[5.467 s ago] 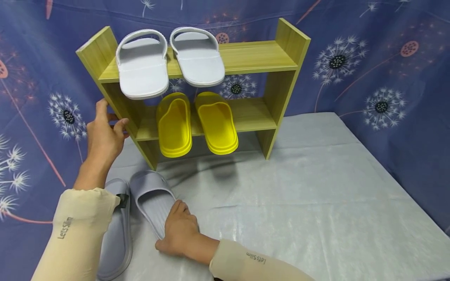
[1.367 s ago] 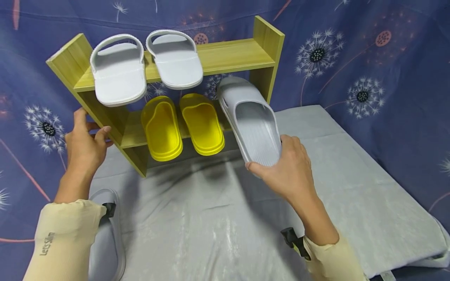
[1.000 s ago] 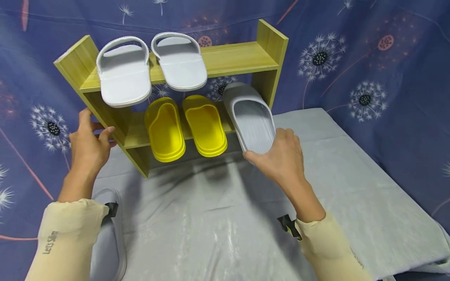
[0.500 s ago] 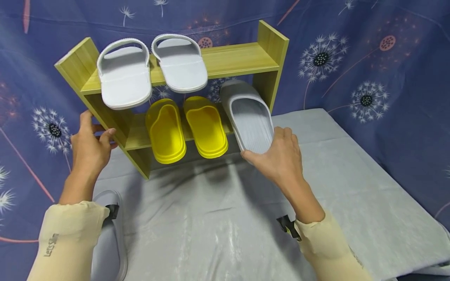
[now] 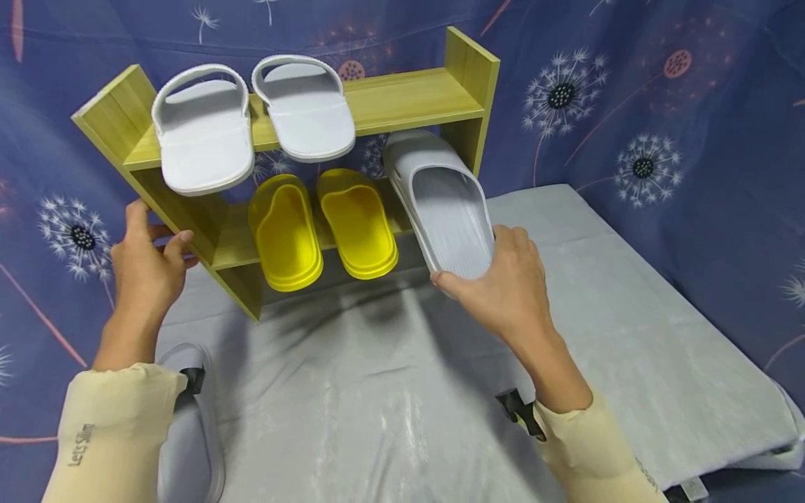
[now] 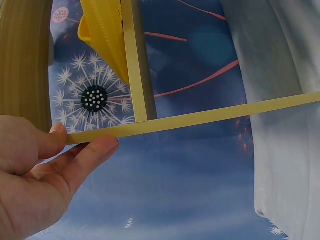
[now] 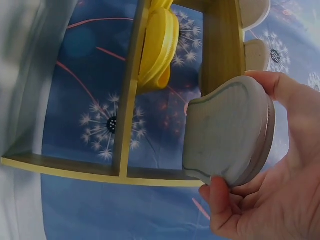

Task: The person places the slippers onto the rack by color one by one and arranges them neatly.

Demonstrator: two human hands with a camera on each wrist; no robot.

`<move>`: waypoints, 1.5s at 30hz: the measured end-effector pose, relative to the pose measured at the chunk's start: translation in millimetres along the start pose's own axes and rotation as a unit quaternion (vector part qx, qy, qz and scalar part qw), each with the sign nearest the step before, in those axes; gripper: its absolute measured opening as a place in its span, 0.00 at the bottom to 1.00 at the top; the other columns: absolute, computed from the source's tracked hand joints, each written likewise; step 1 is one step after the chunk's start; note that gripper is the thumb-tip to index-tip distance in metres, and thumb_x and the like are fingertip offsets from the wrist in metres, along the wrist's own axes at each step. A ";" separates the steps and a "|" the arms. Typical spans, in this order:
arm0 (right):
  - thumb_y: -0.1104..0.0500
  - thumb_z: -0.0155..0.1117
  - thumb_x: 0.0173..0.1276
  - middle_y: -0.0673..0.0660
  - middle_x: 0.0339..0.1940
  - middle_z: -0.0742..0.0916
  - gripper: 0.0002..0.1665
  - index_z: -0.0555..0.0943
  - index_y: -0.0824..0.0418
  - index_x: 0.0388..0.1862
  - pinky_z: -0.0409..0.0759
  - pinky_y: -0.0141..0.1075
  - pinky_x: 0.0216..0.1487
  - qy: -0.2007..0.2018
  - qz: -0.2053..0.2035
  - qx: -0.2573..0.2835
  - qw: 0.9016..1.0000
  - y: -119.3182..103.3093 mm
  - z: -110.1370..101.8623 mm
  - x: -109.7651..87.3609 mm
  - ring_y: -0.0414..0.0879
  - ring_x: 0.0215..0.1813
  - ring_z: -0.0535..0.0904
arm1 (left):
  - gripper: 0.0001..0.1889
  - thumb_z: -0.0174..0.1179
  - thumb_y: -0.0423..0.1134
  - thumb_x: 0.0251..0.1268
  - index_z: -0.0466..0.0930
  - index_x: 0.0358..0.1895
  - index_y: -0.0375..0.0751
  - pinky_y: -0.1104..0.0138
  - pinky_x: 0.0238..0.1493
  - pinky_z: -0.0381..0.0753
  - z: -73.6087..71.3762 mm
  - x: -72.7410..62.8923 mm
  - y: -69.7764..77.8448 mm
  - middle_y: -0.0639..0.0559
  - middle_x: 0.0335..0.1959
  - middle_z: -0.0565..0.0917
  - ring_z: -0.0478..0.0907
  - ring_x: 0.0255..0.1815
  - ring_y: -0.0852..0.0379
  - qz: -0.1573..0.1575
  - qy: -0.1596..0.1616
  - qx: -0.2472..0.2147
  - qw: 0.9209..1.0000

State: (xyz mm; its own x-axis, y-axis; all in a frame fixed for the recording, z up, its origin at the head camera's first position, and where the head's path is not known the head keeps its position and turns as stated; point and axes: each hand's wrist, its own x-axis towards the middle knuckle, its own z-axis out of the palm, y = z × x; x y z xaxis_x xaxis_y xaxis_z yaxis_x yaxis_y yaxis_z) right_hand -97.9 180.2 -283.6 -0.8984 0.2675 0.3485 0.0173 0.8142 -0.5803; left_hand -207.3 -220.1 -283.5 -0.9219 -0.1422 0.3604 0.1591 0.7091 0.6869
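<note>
My right hand grips the heel end of a grey slipper, thumb on one side and fingers on the other. Its toe reaches into the right part of the lower shelf, beside two yellow slippers. In the right wrist view the slipper's sole faces the camera; whether it touches the shelf I cannot tell. My left hand pinches the left side panel of the wooden shoe rack; the left wrist view shows thumb and fingers on the panel's edge. Another grey slipper lies at lower left, partly behind my sleeve.
Two white slippers sit on the top shelf, toward its left. The rack stands on a grey cloth in front of a blue dandelion-print curtain. A black strap piece hangs at my right wrist.
My right hand has lifted the grey slipper from the cloth at lower left and carried it right and up to the lower shelf. Over the last second it barely shifts. My left hand stays on the rack.
</note>
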 end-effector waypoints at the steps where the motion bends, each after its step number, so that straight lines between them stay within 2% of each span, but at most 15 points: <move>1: 0.37 0.75 0.43 0.60 0.41 0.75 0.48 0.72 0.68 0.55 0.74 0.48 0.39 -0.004 0.005 0.004 1.000 0.2 -1.4 -1.7 0.55 0.43 0.70 | 0.28 0.50 0.38 0.73 0.53 0.72 0.58 0.84 0.28 0.81 0.3 0.2 0.0 0.35 0.54 0.78 0.75 0.29 0.74 0.000 -0.001 0.000 1.000; 6: 0.38 0.75 0.45 0.59 0.42 0.76 0.47 0.72 0.66 0.55 0.74 0.47 0.40 -0.019 0.018 0.011 1.000 2.9 -5.6 -8.9 0.54 0.43 0.70 | 0.28 0.50 0.38 0.73 0.54 0.71 0.60 0.83 0.29 0.82 0.8 2.3 0.3 0.34 0.55 0.77 0.74 0.29 0.76 -0.010 -0.003 -0.004 1.000; 11: 0.38 0.76 0.44 0.60 0.42 0.77 0.47 0.73 0.67 0.55 0.74 0.48 0.41 -0.009 0.012 0.010 1.000 4.2 -4.4 -7.1 0.54 0.44 0.71 | 0.29 0.49 0.37 0.74 0.53 0.71 0.65 0.83 0.29 0.82 -2.6 4.3 1.0 0.35 0.55 0.76 0.74 0.29 0.77 -0.019 0.000 -0.007 1.000; 13: 0.38 0.75 0.44 0.60 0.42 0.77 0.47 0.73 0.67 0.55 0.74 0.48 0.41 -0.010 0.011 0.013 1.000 4.4 -1.3 -4.0 0.54 0.44 0.71 | 0.29 0.49 0.37 0.74 0.52 0.71 0.66 0.83 0.29 0.82 -3.6 4.3 1.1 0.36 0.55 0.76 0.76 0.30 0.73 -0.022 -0.002 -0.004 1.000; 17: 0.37 0.74 0.44 0.60 0.41 0.76 0.47 0.73 0.68 0.53 0.73 0.47 0.41 -0.017 0.010 0.017 1.000 5.7 9.5 4.0 0.54 0.43 0.70 | 0.29 0.48 0.38 0.74 0.51 0.72 0.65 0.82 0.30 0.82 -3.1 3.2 1.5 0.36 0.56 0.75 0.83 0.39 0.55 -0.025 -0.004 0.002 1.000; 19: 0.36 0.74 0.44 0.60 0.39 0.76 0.46 0.74 0.68 0.51 0.73 0.46 0.40 -0.019 0.010 0.016 1.000 7.4 16.0 7.8 0.55 0.42 0.70 | 0.29 0.49 0.37 0.74 0.51 0.72 0.64 0.82 0.30 0.83 -1.5 2.9 1.2 0.35 0.55 0.76 0.83 0.40 0.52 -0.024 -0.005 0.002 1.000; 25: 0.34 0.73 0.43 0.61 0.36 0.73 0.46 0.74 0.70 0.46 0.73 0.48 0.39 -0.030 0.016 -0.006 0.999 13.3 33.4 15.0 0.57 0.40 0.69 | 0.29 0.50 0.37 0.73 0.53 0.72 0.60 0.80 0.30 0.83 1.9 0.3 -0.2 0.36 0.54 0.78 0.79 0.32 0.68 -0.017 0.001 -0.001 1.000; 34: 0.32 0.72 0.44 0.63 0.38 0.72 0.53 0.72 0.74 0.52 0.74 0.52 0.45 -0.029 0.015 -0.021 0.999 16.9 42.3 18.9 0.60 0.44 0.69 | 0.27 0.50 0.37 0.73 0.54 0.71 0.54 0.80 0.30 0.83 1.6 -1.0 0.9 0.36 0.53 0.78 0.78 0.32 0.69 -0.006 0.001 -0.006 1.000; 38: 0.32 0.72 0.44 0.63 0.38 0.72 0.54 0.72 0.74 0.53 0.74 0.52 0.46 -0.026 0.013 -0.022 0.999 16.6 43.1 20.5 0.60 0.44 0.69 | 0.27 0.50 0.37 0.73 0.54 0.71 0.54 0.80 0.30 0.84 1.1 -1.0 1.8 0.36 0.53 0.78 0.79 0.33 0.64 -0.003 0.002 -0.002 1.000; 45: 0.29 0.69 0.47 0.65 0.41 0.72 0.56 0.72 0.75 0.56 0.75 0.53 0.47 -0.046 0.016 -0.020 0.999 16.8 46.7 23.3 0.61 0.46 0.68 | 0.27 0.49 0.37 0.74 0.53 0.72 0.49 0.81 0.29 0.83 1.1 -1.2 2.9 0.33 0.54 0.77 0.82 0.44 0.41 -0.004 -0.002 -0.003 1.000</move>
State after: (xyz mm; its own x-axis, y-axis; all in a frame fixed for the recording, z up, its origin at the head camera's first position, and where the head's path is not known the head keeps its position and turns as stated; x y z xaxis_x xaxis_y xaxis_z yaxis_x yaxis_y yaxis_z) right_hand -139.0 176.1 -319.6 -0.9337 0.2465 0.2596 0.0624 0.8260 -0.5602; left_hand -206.1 -217.1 -282.6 -0.9247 -0.1445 0.3521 0.1540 0.7039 0.6934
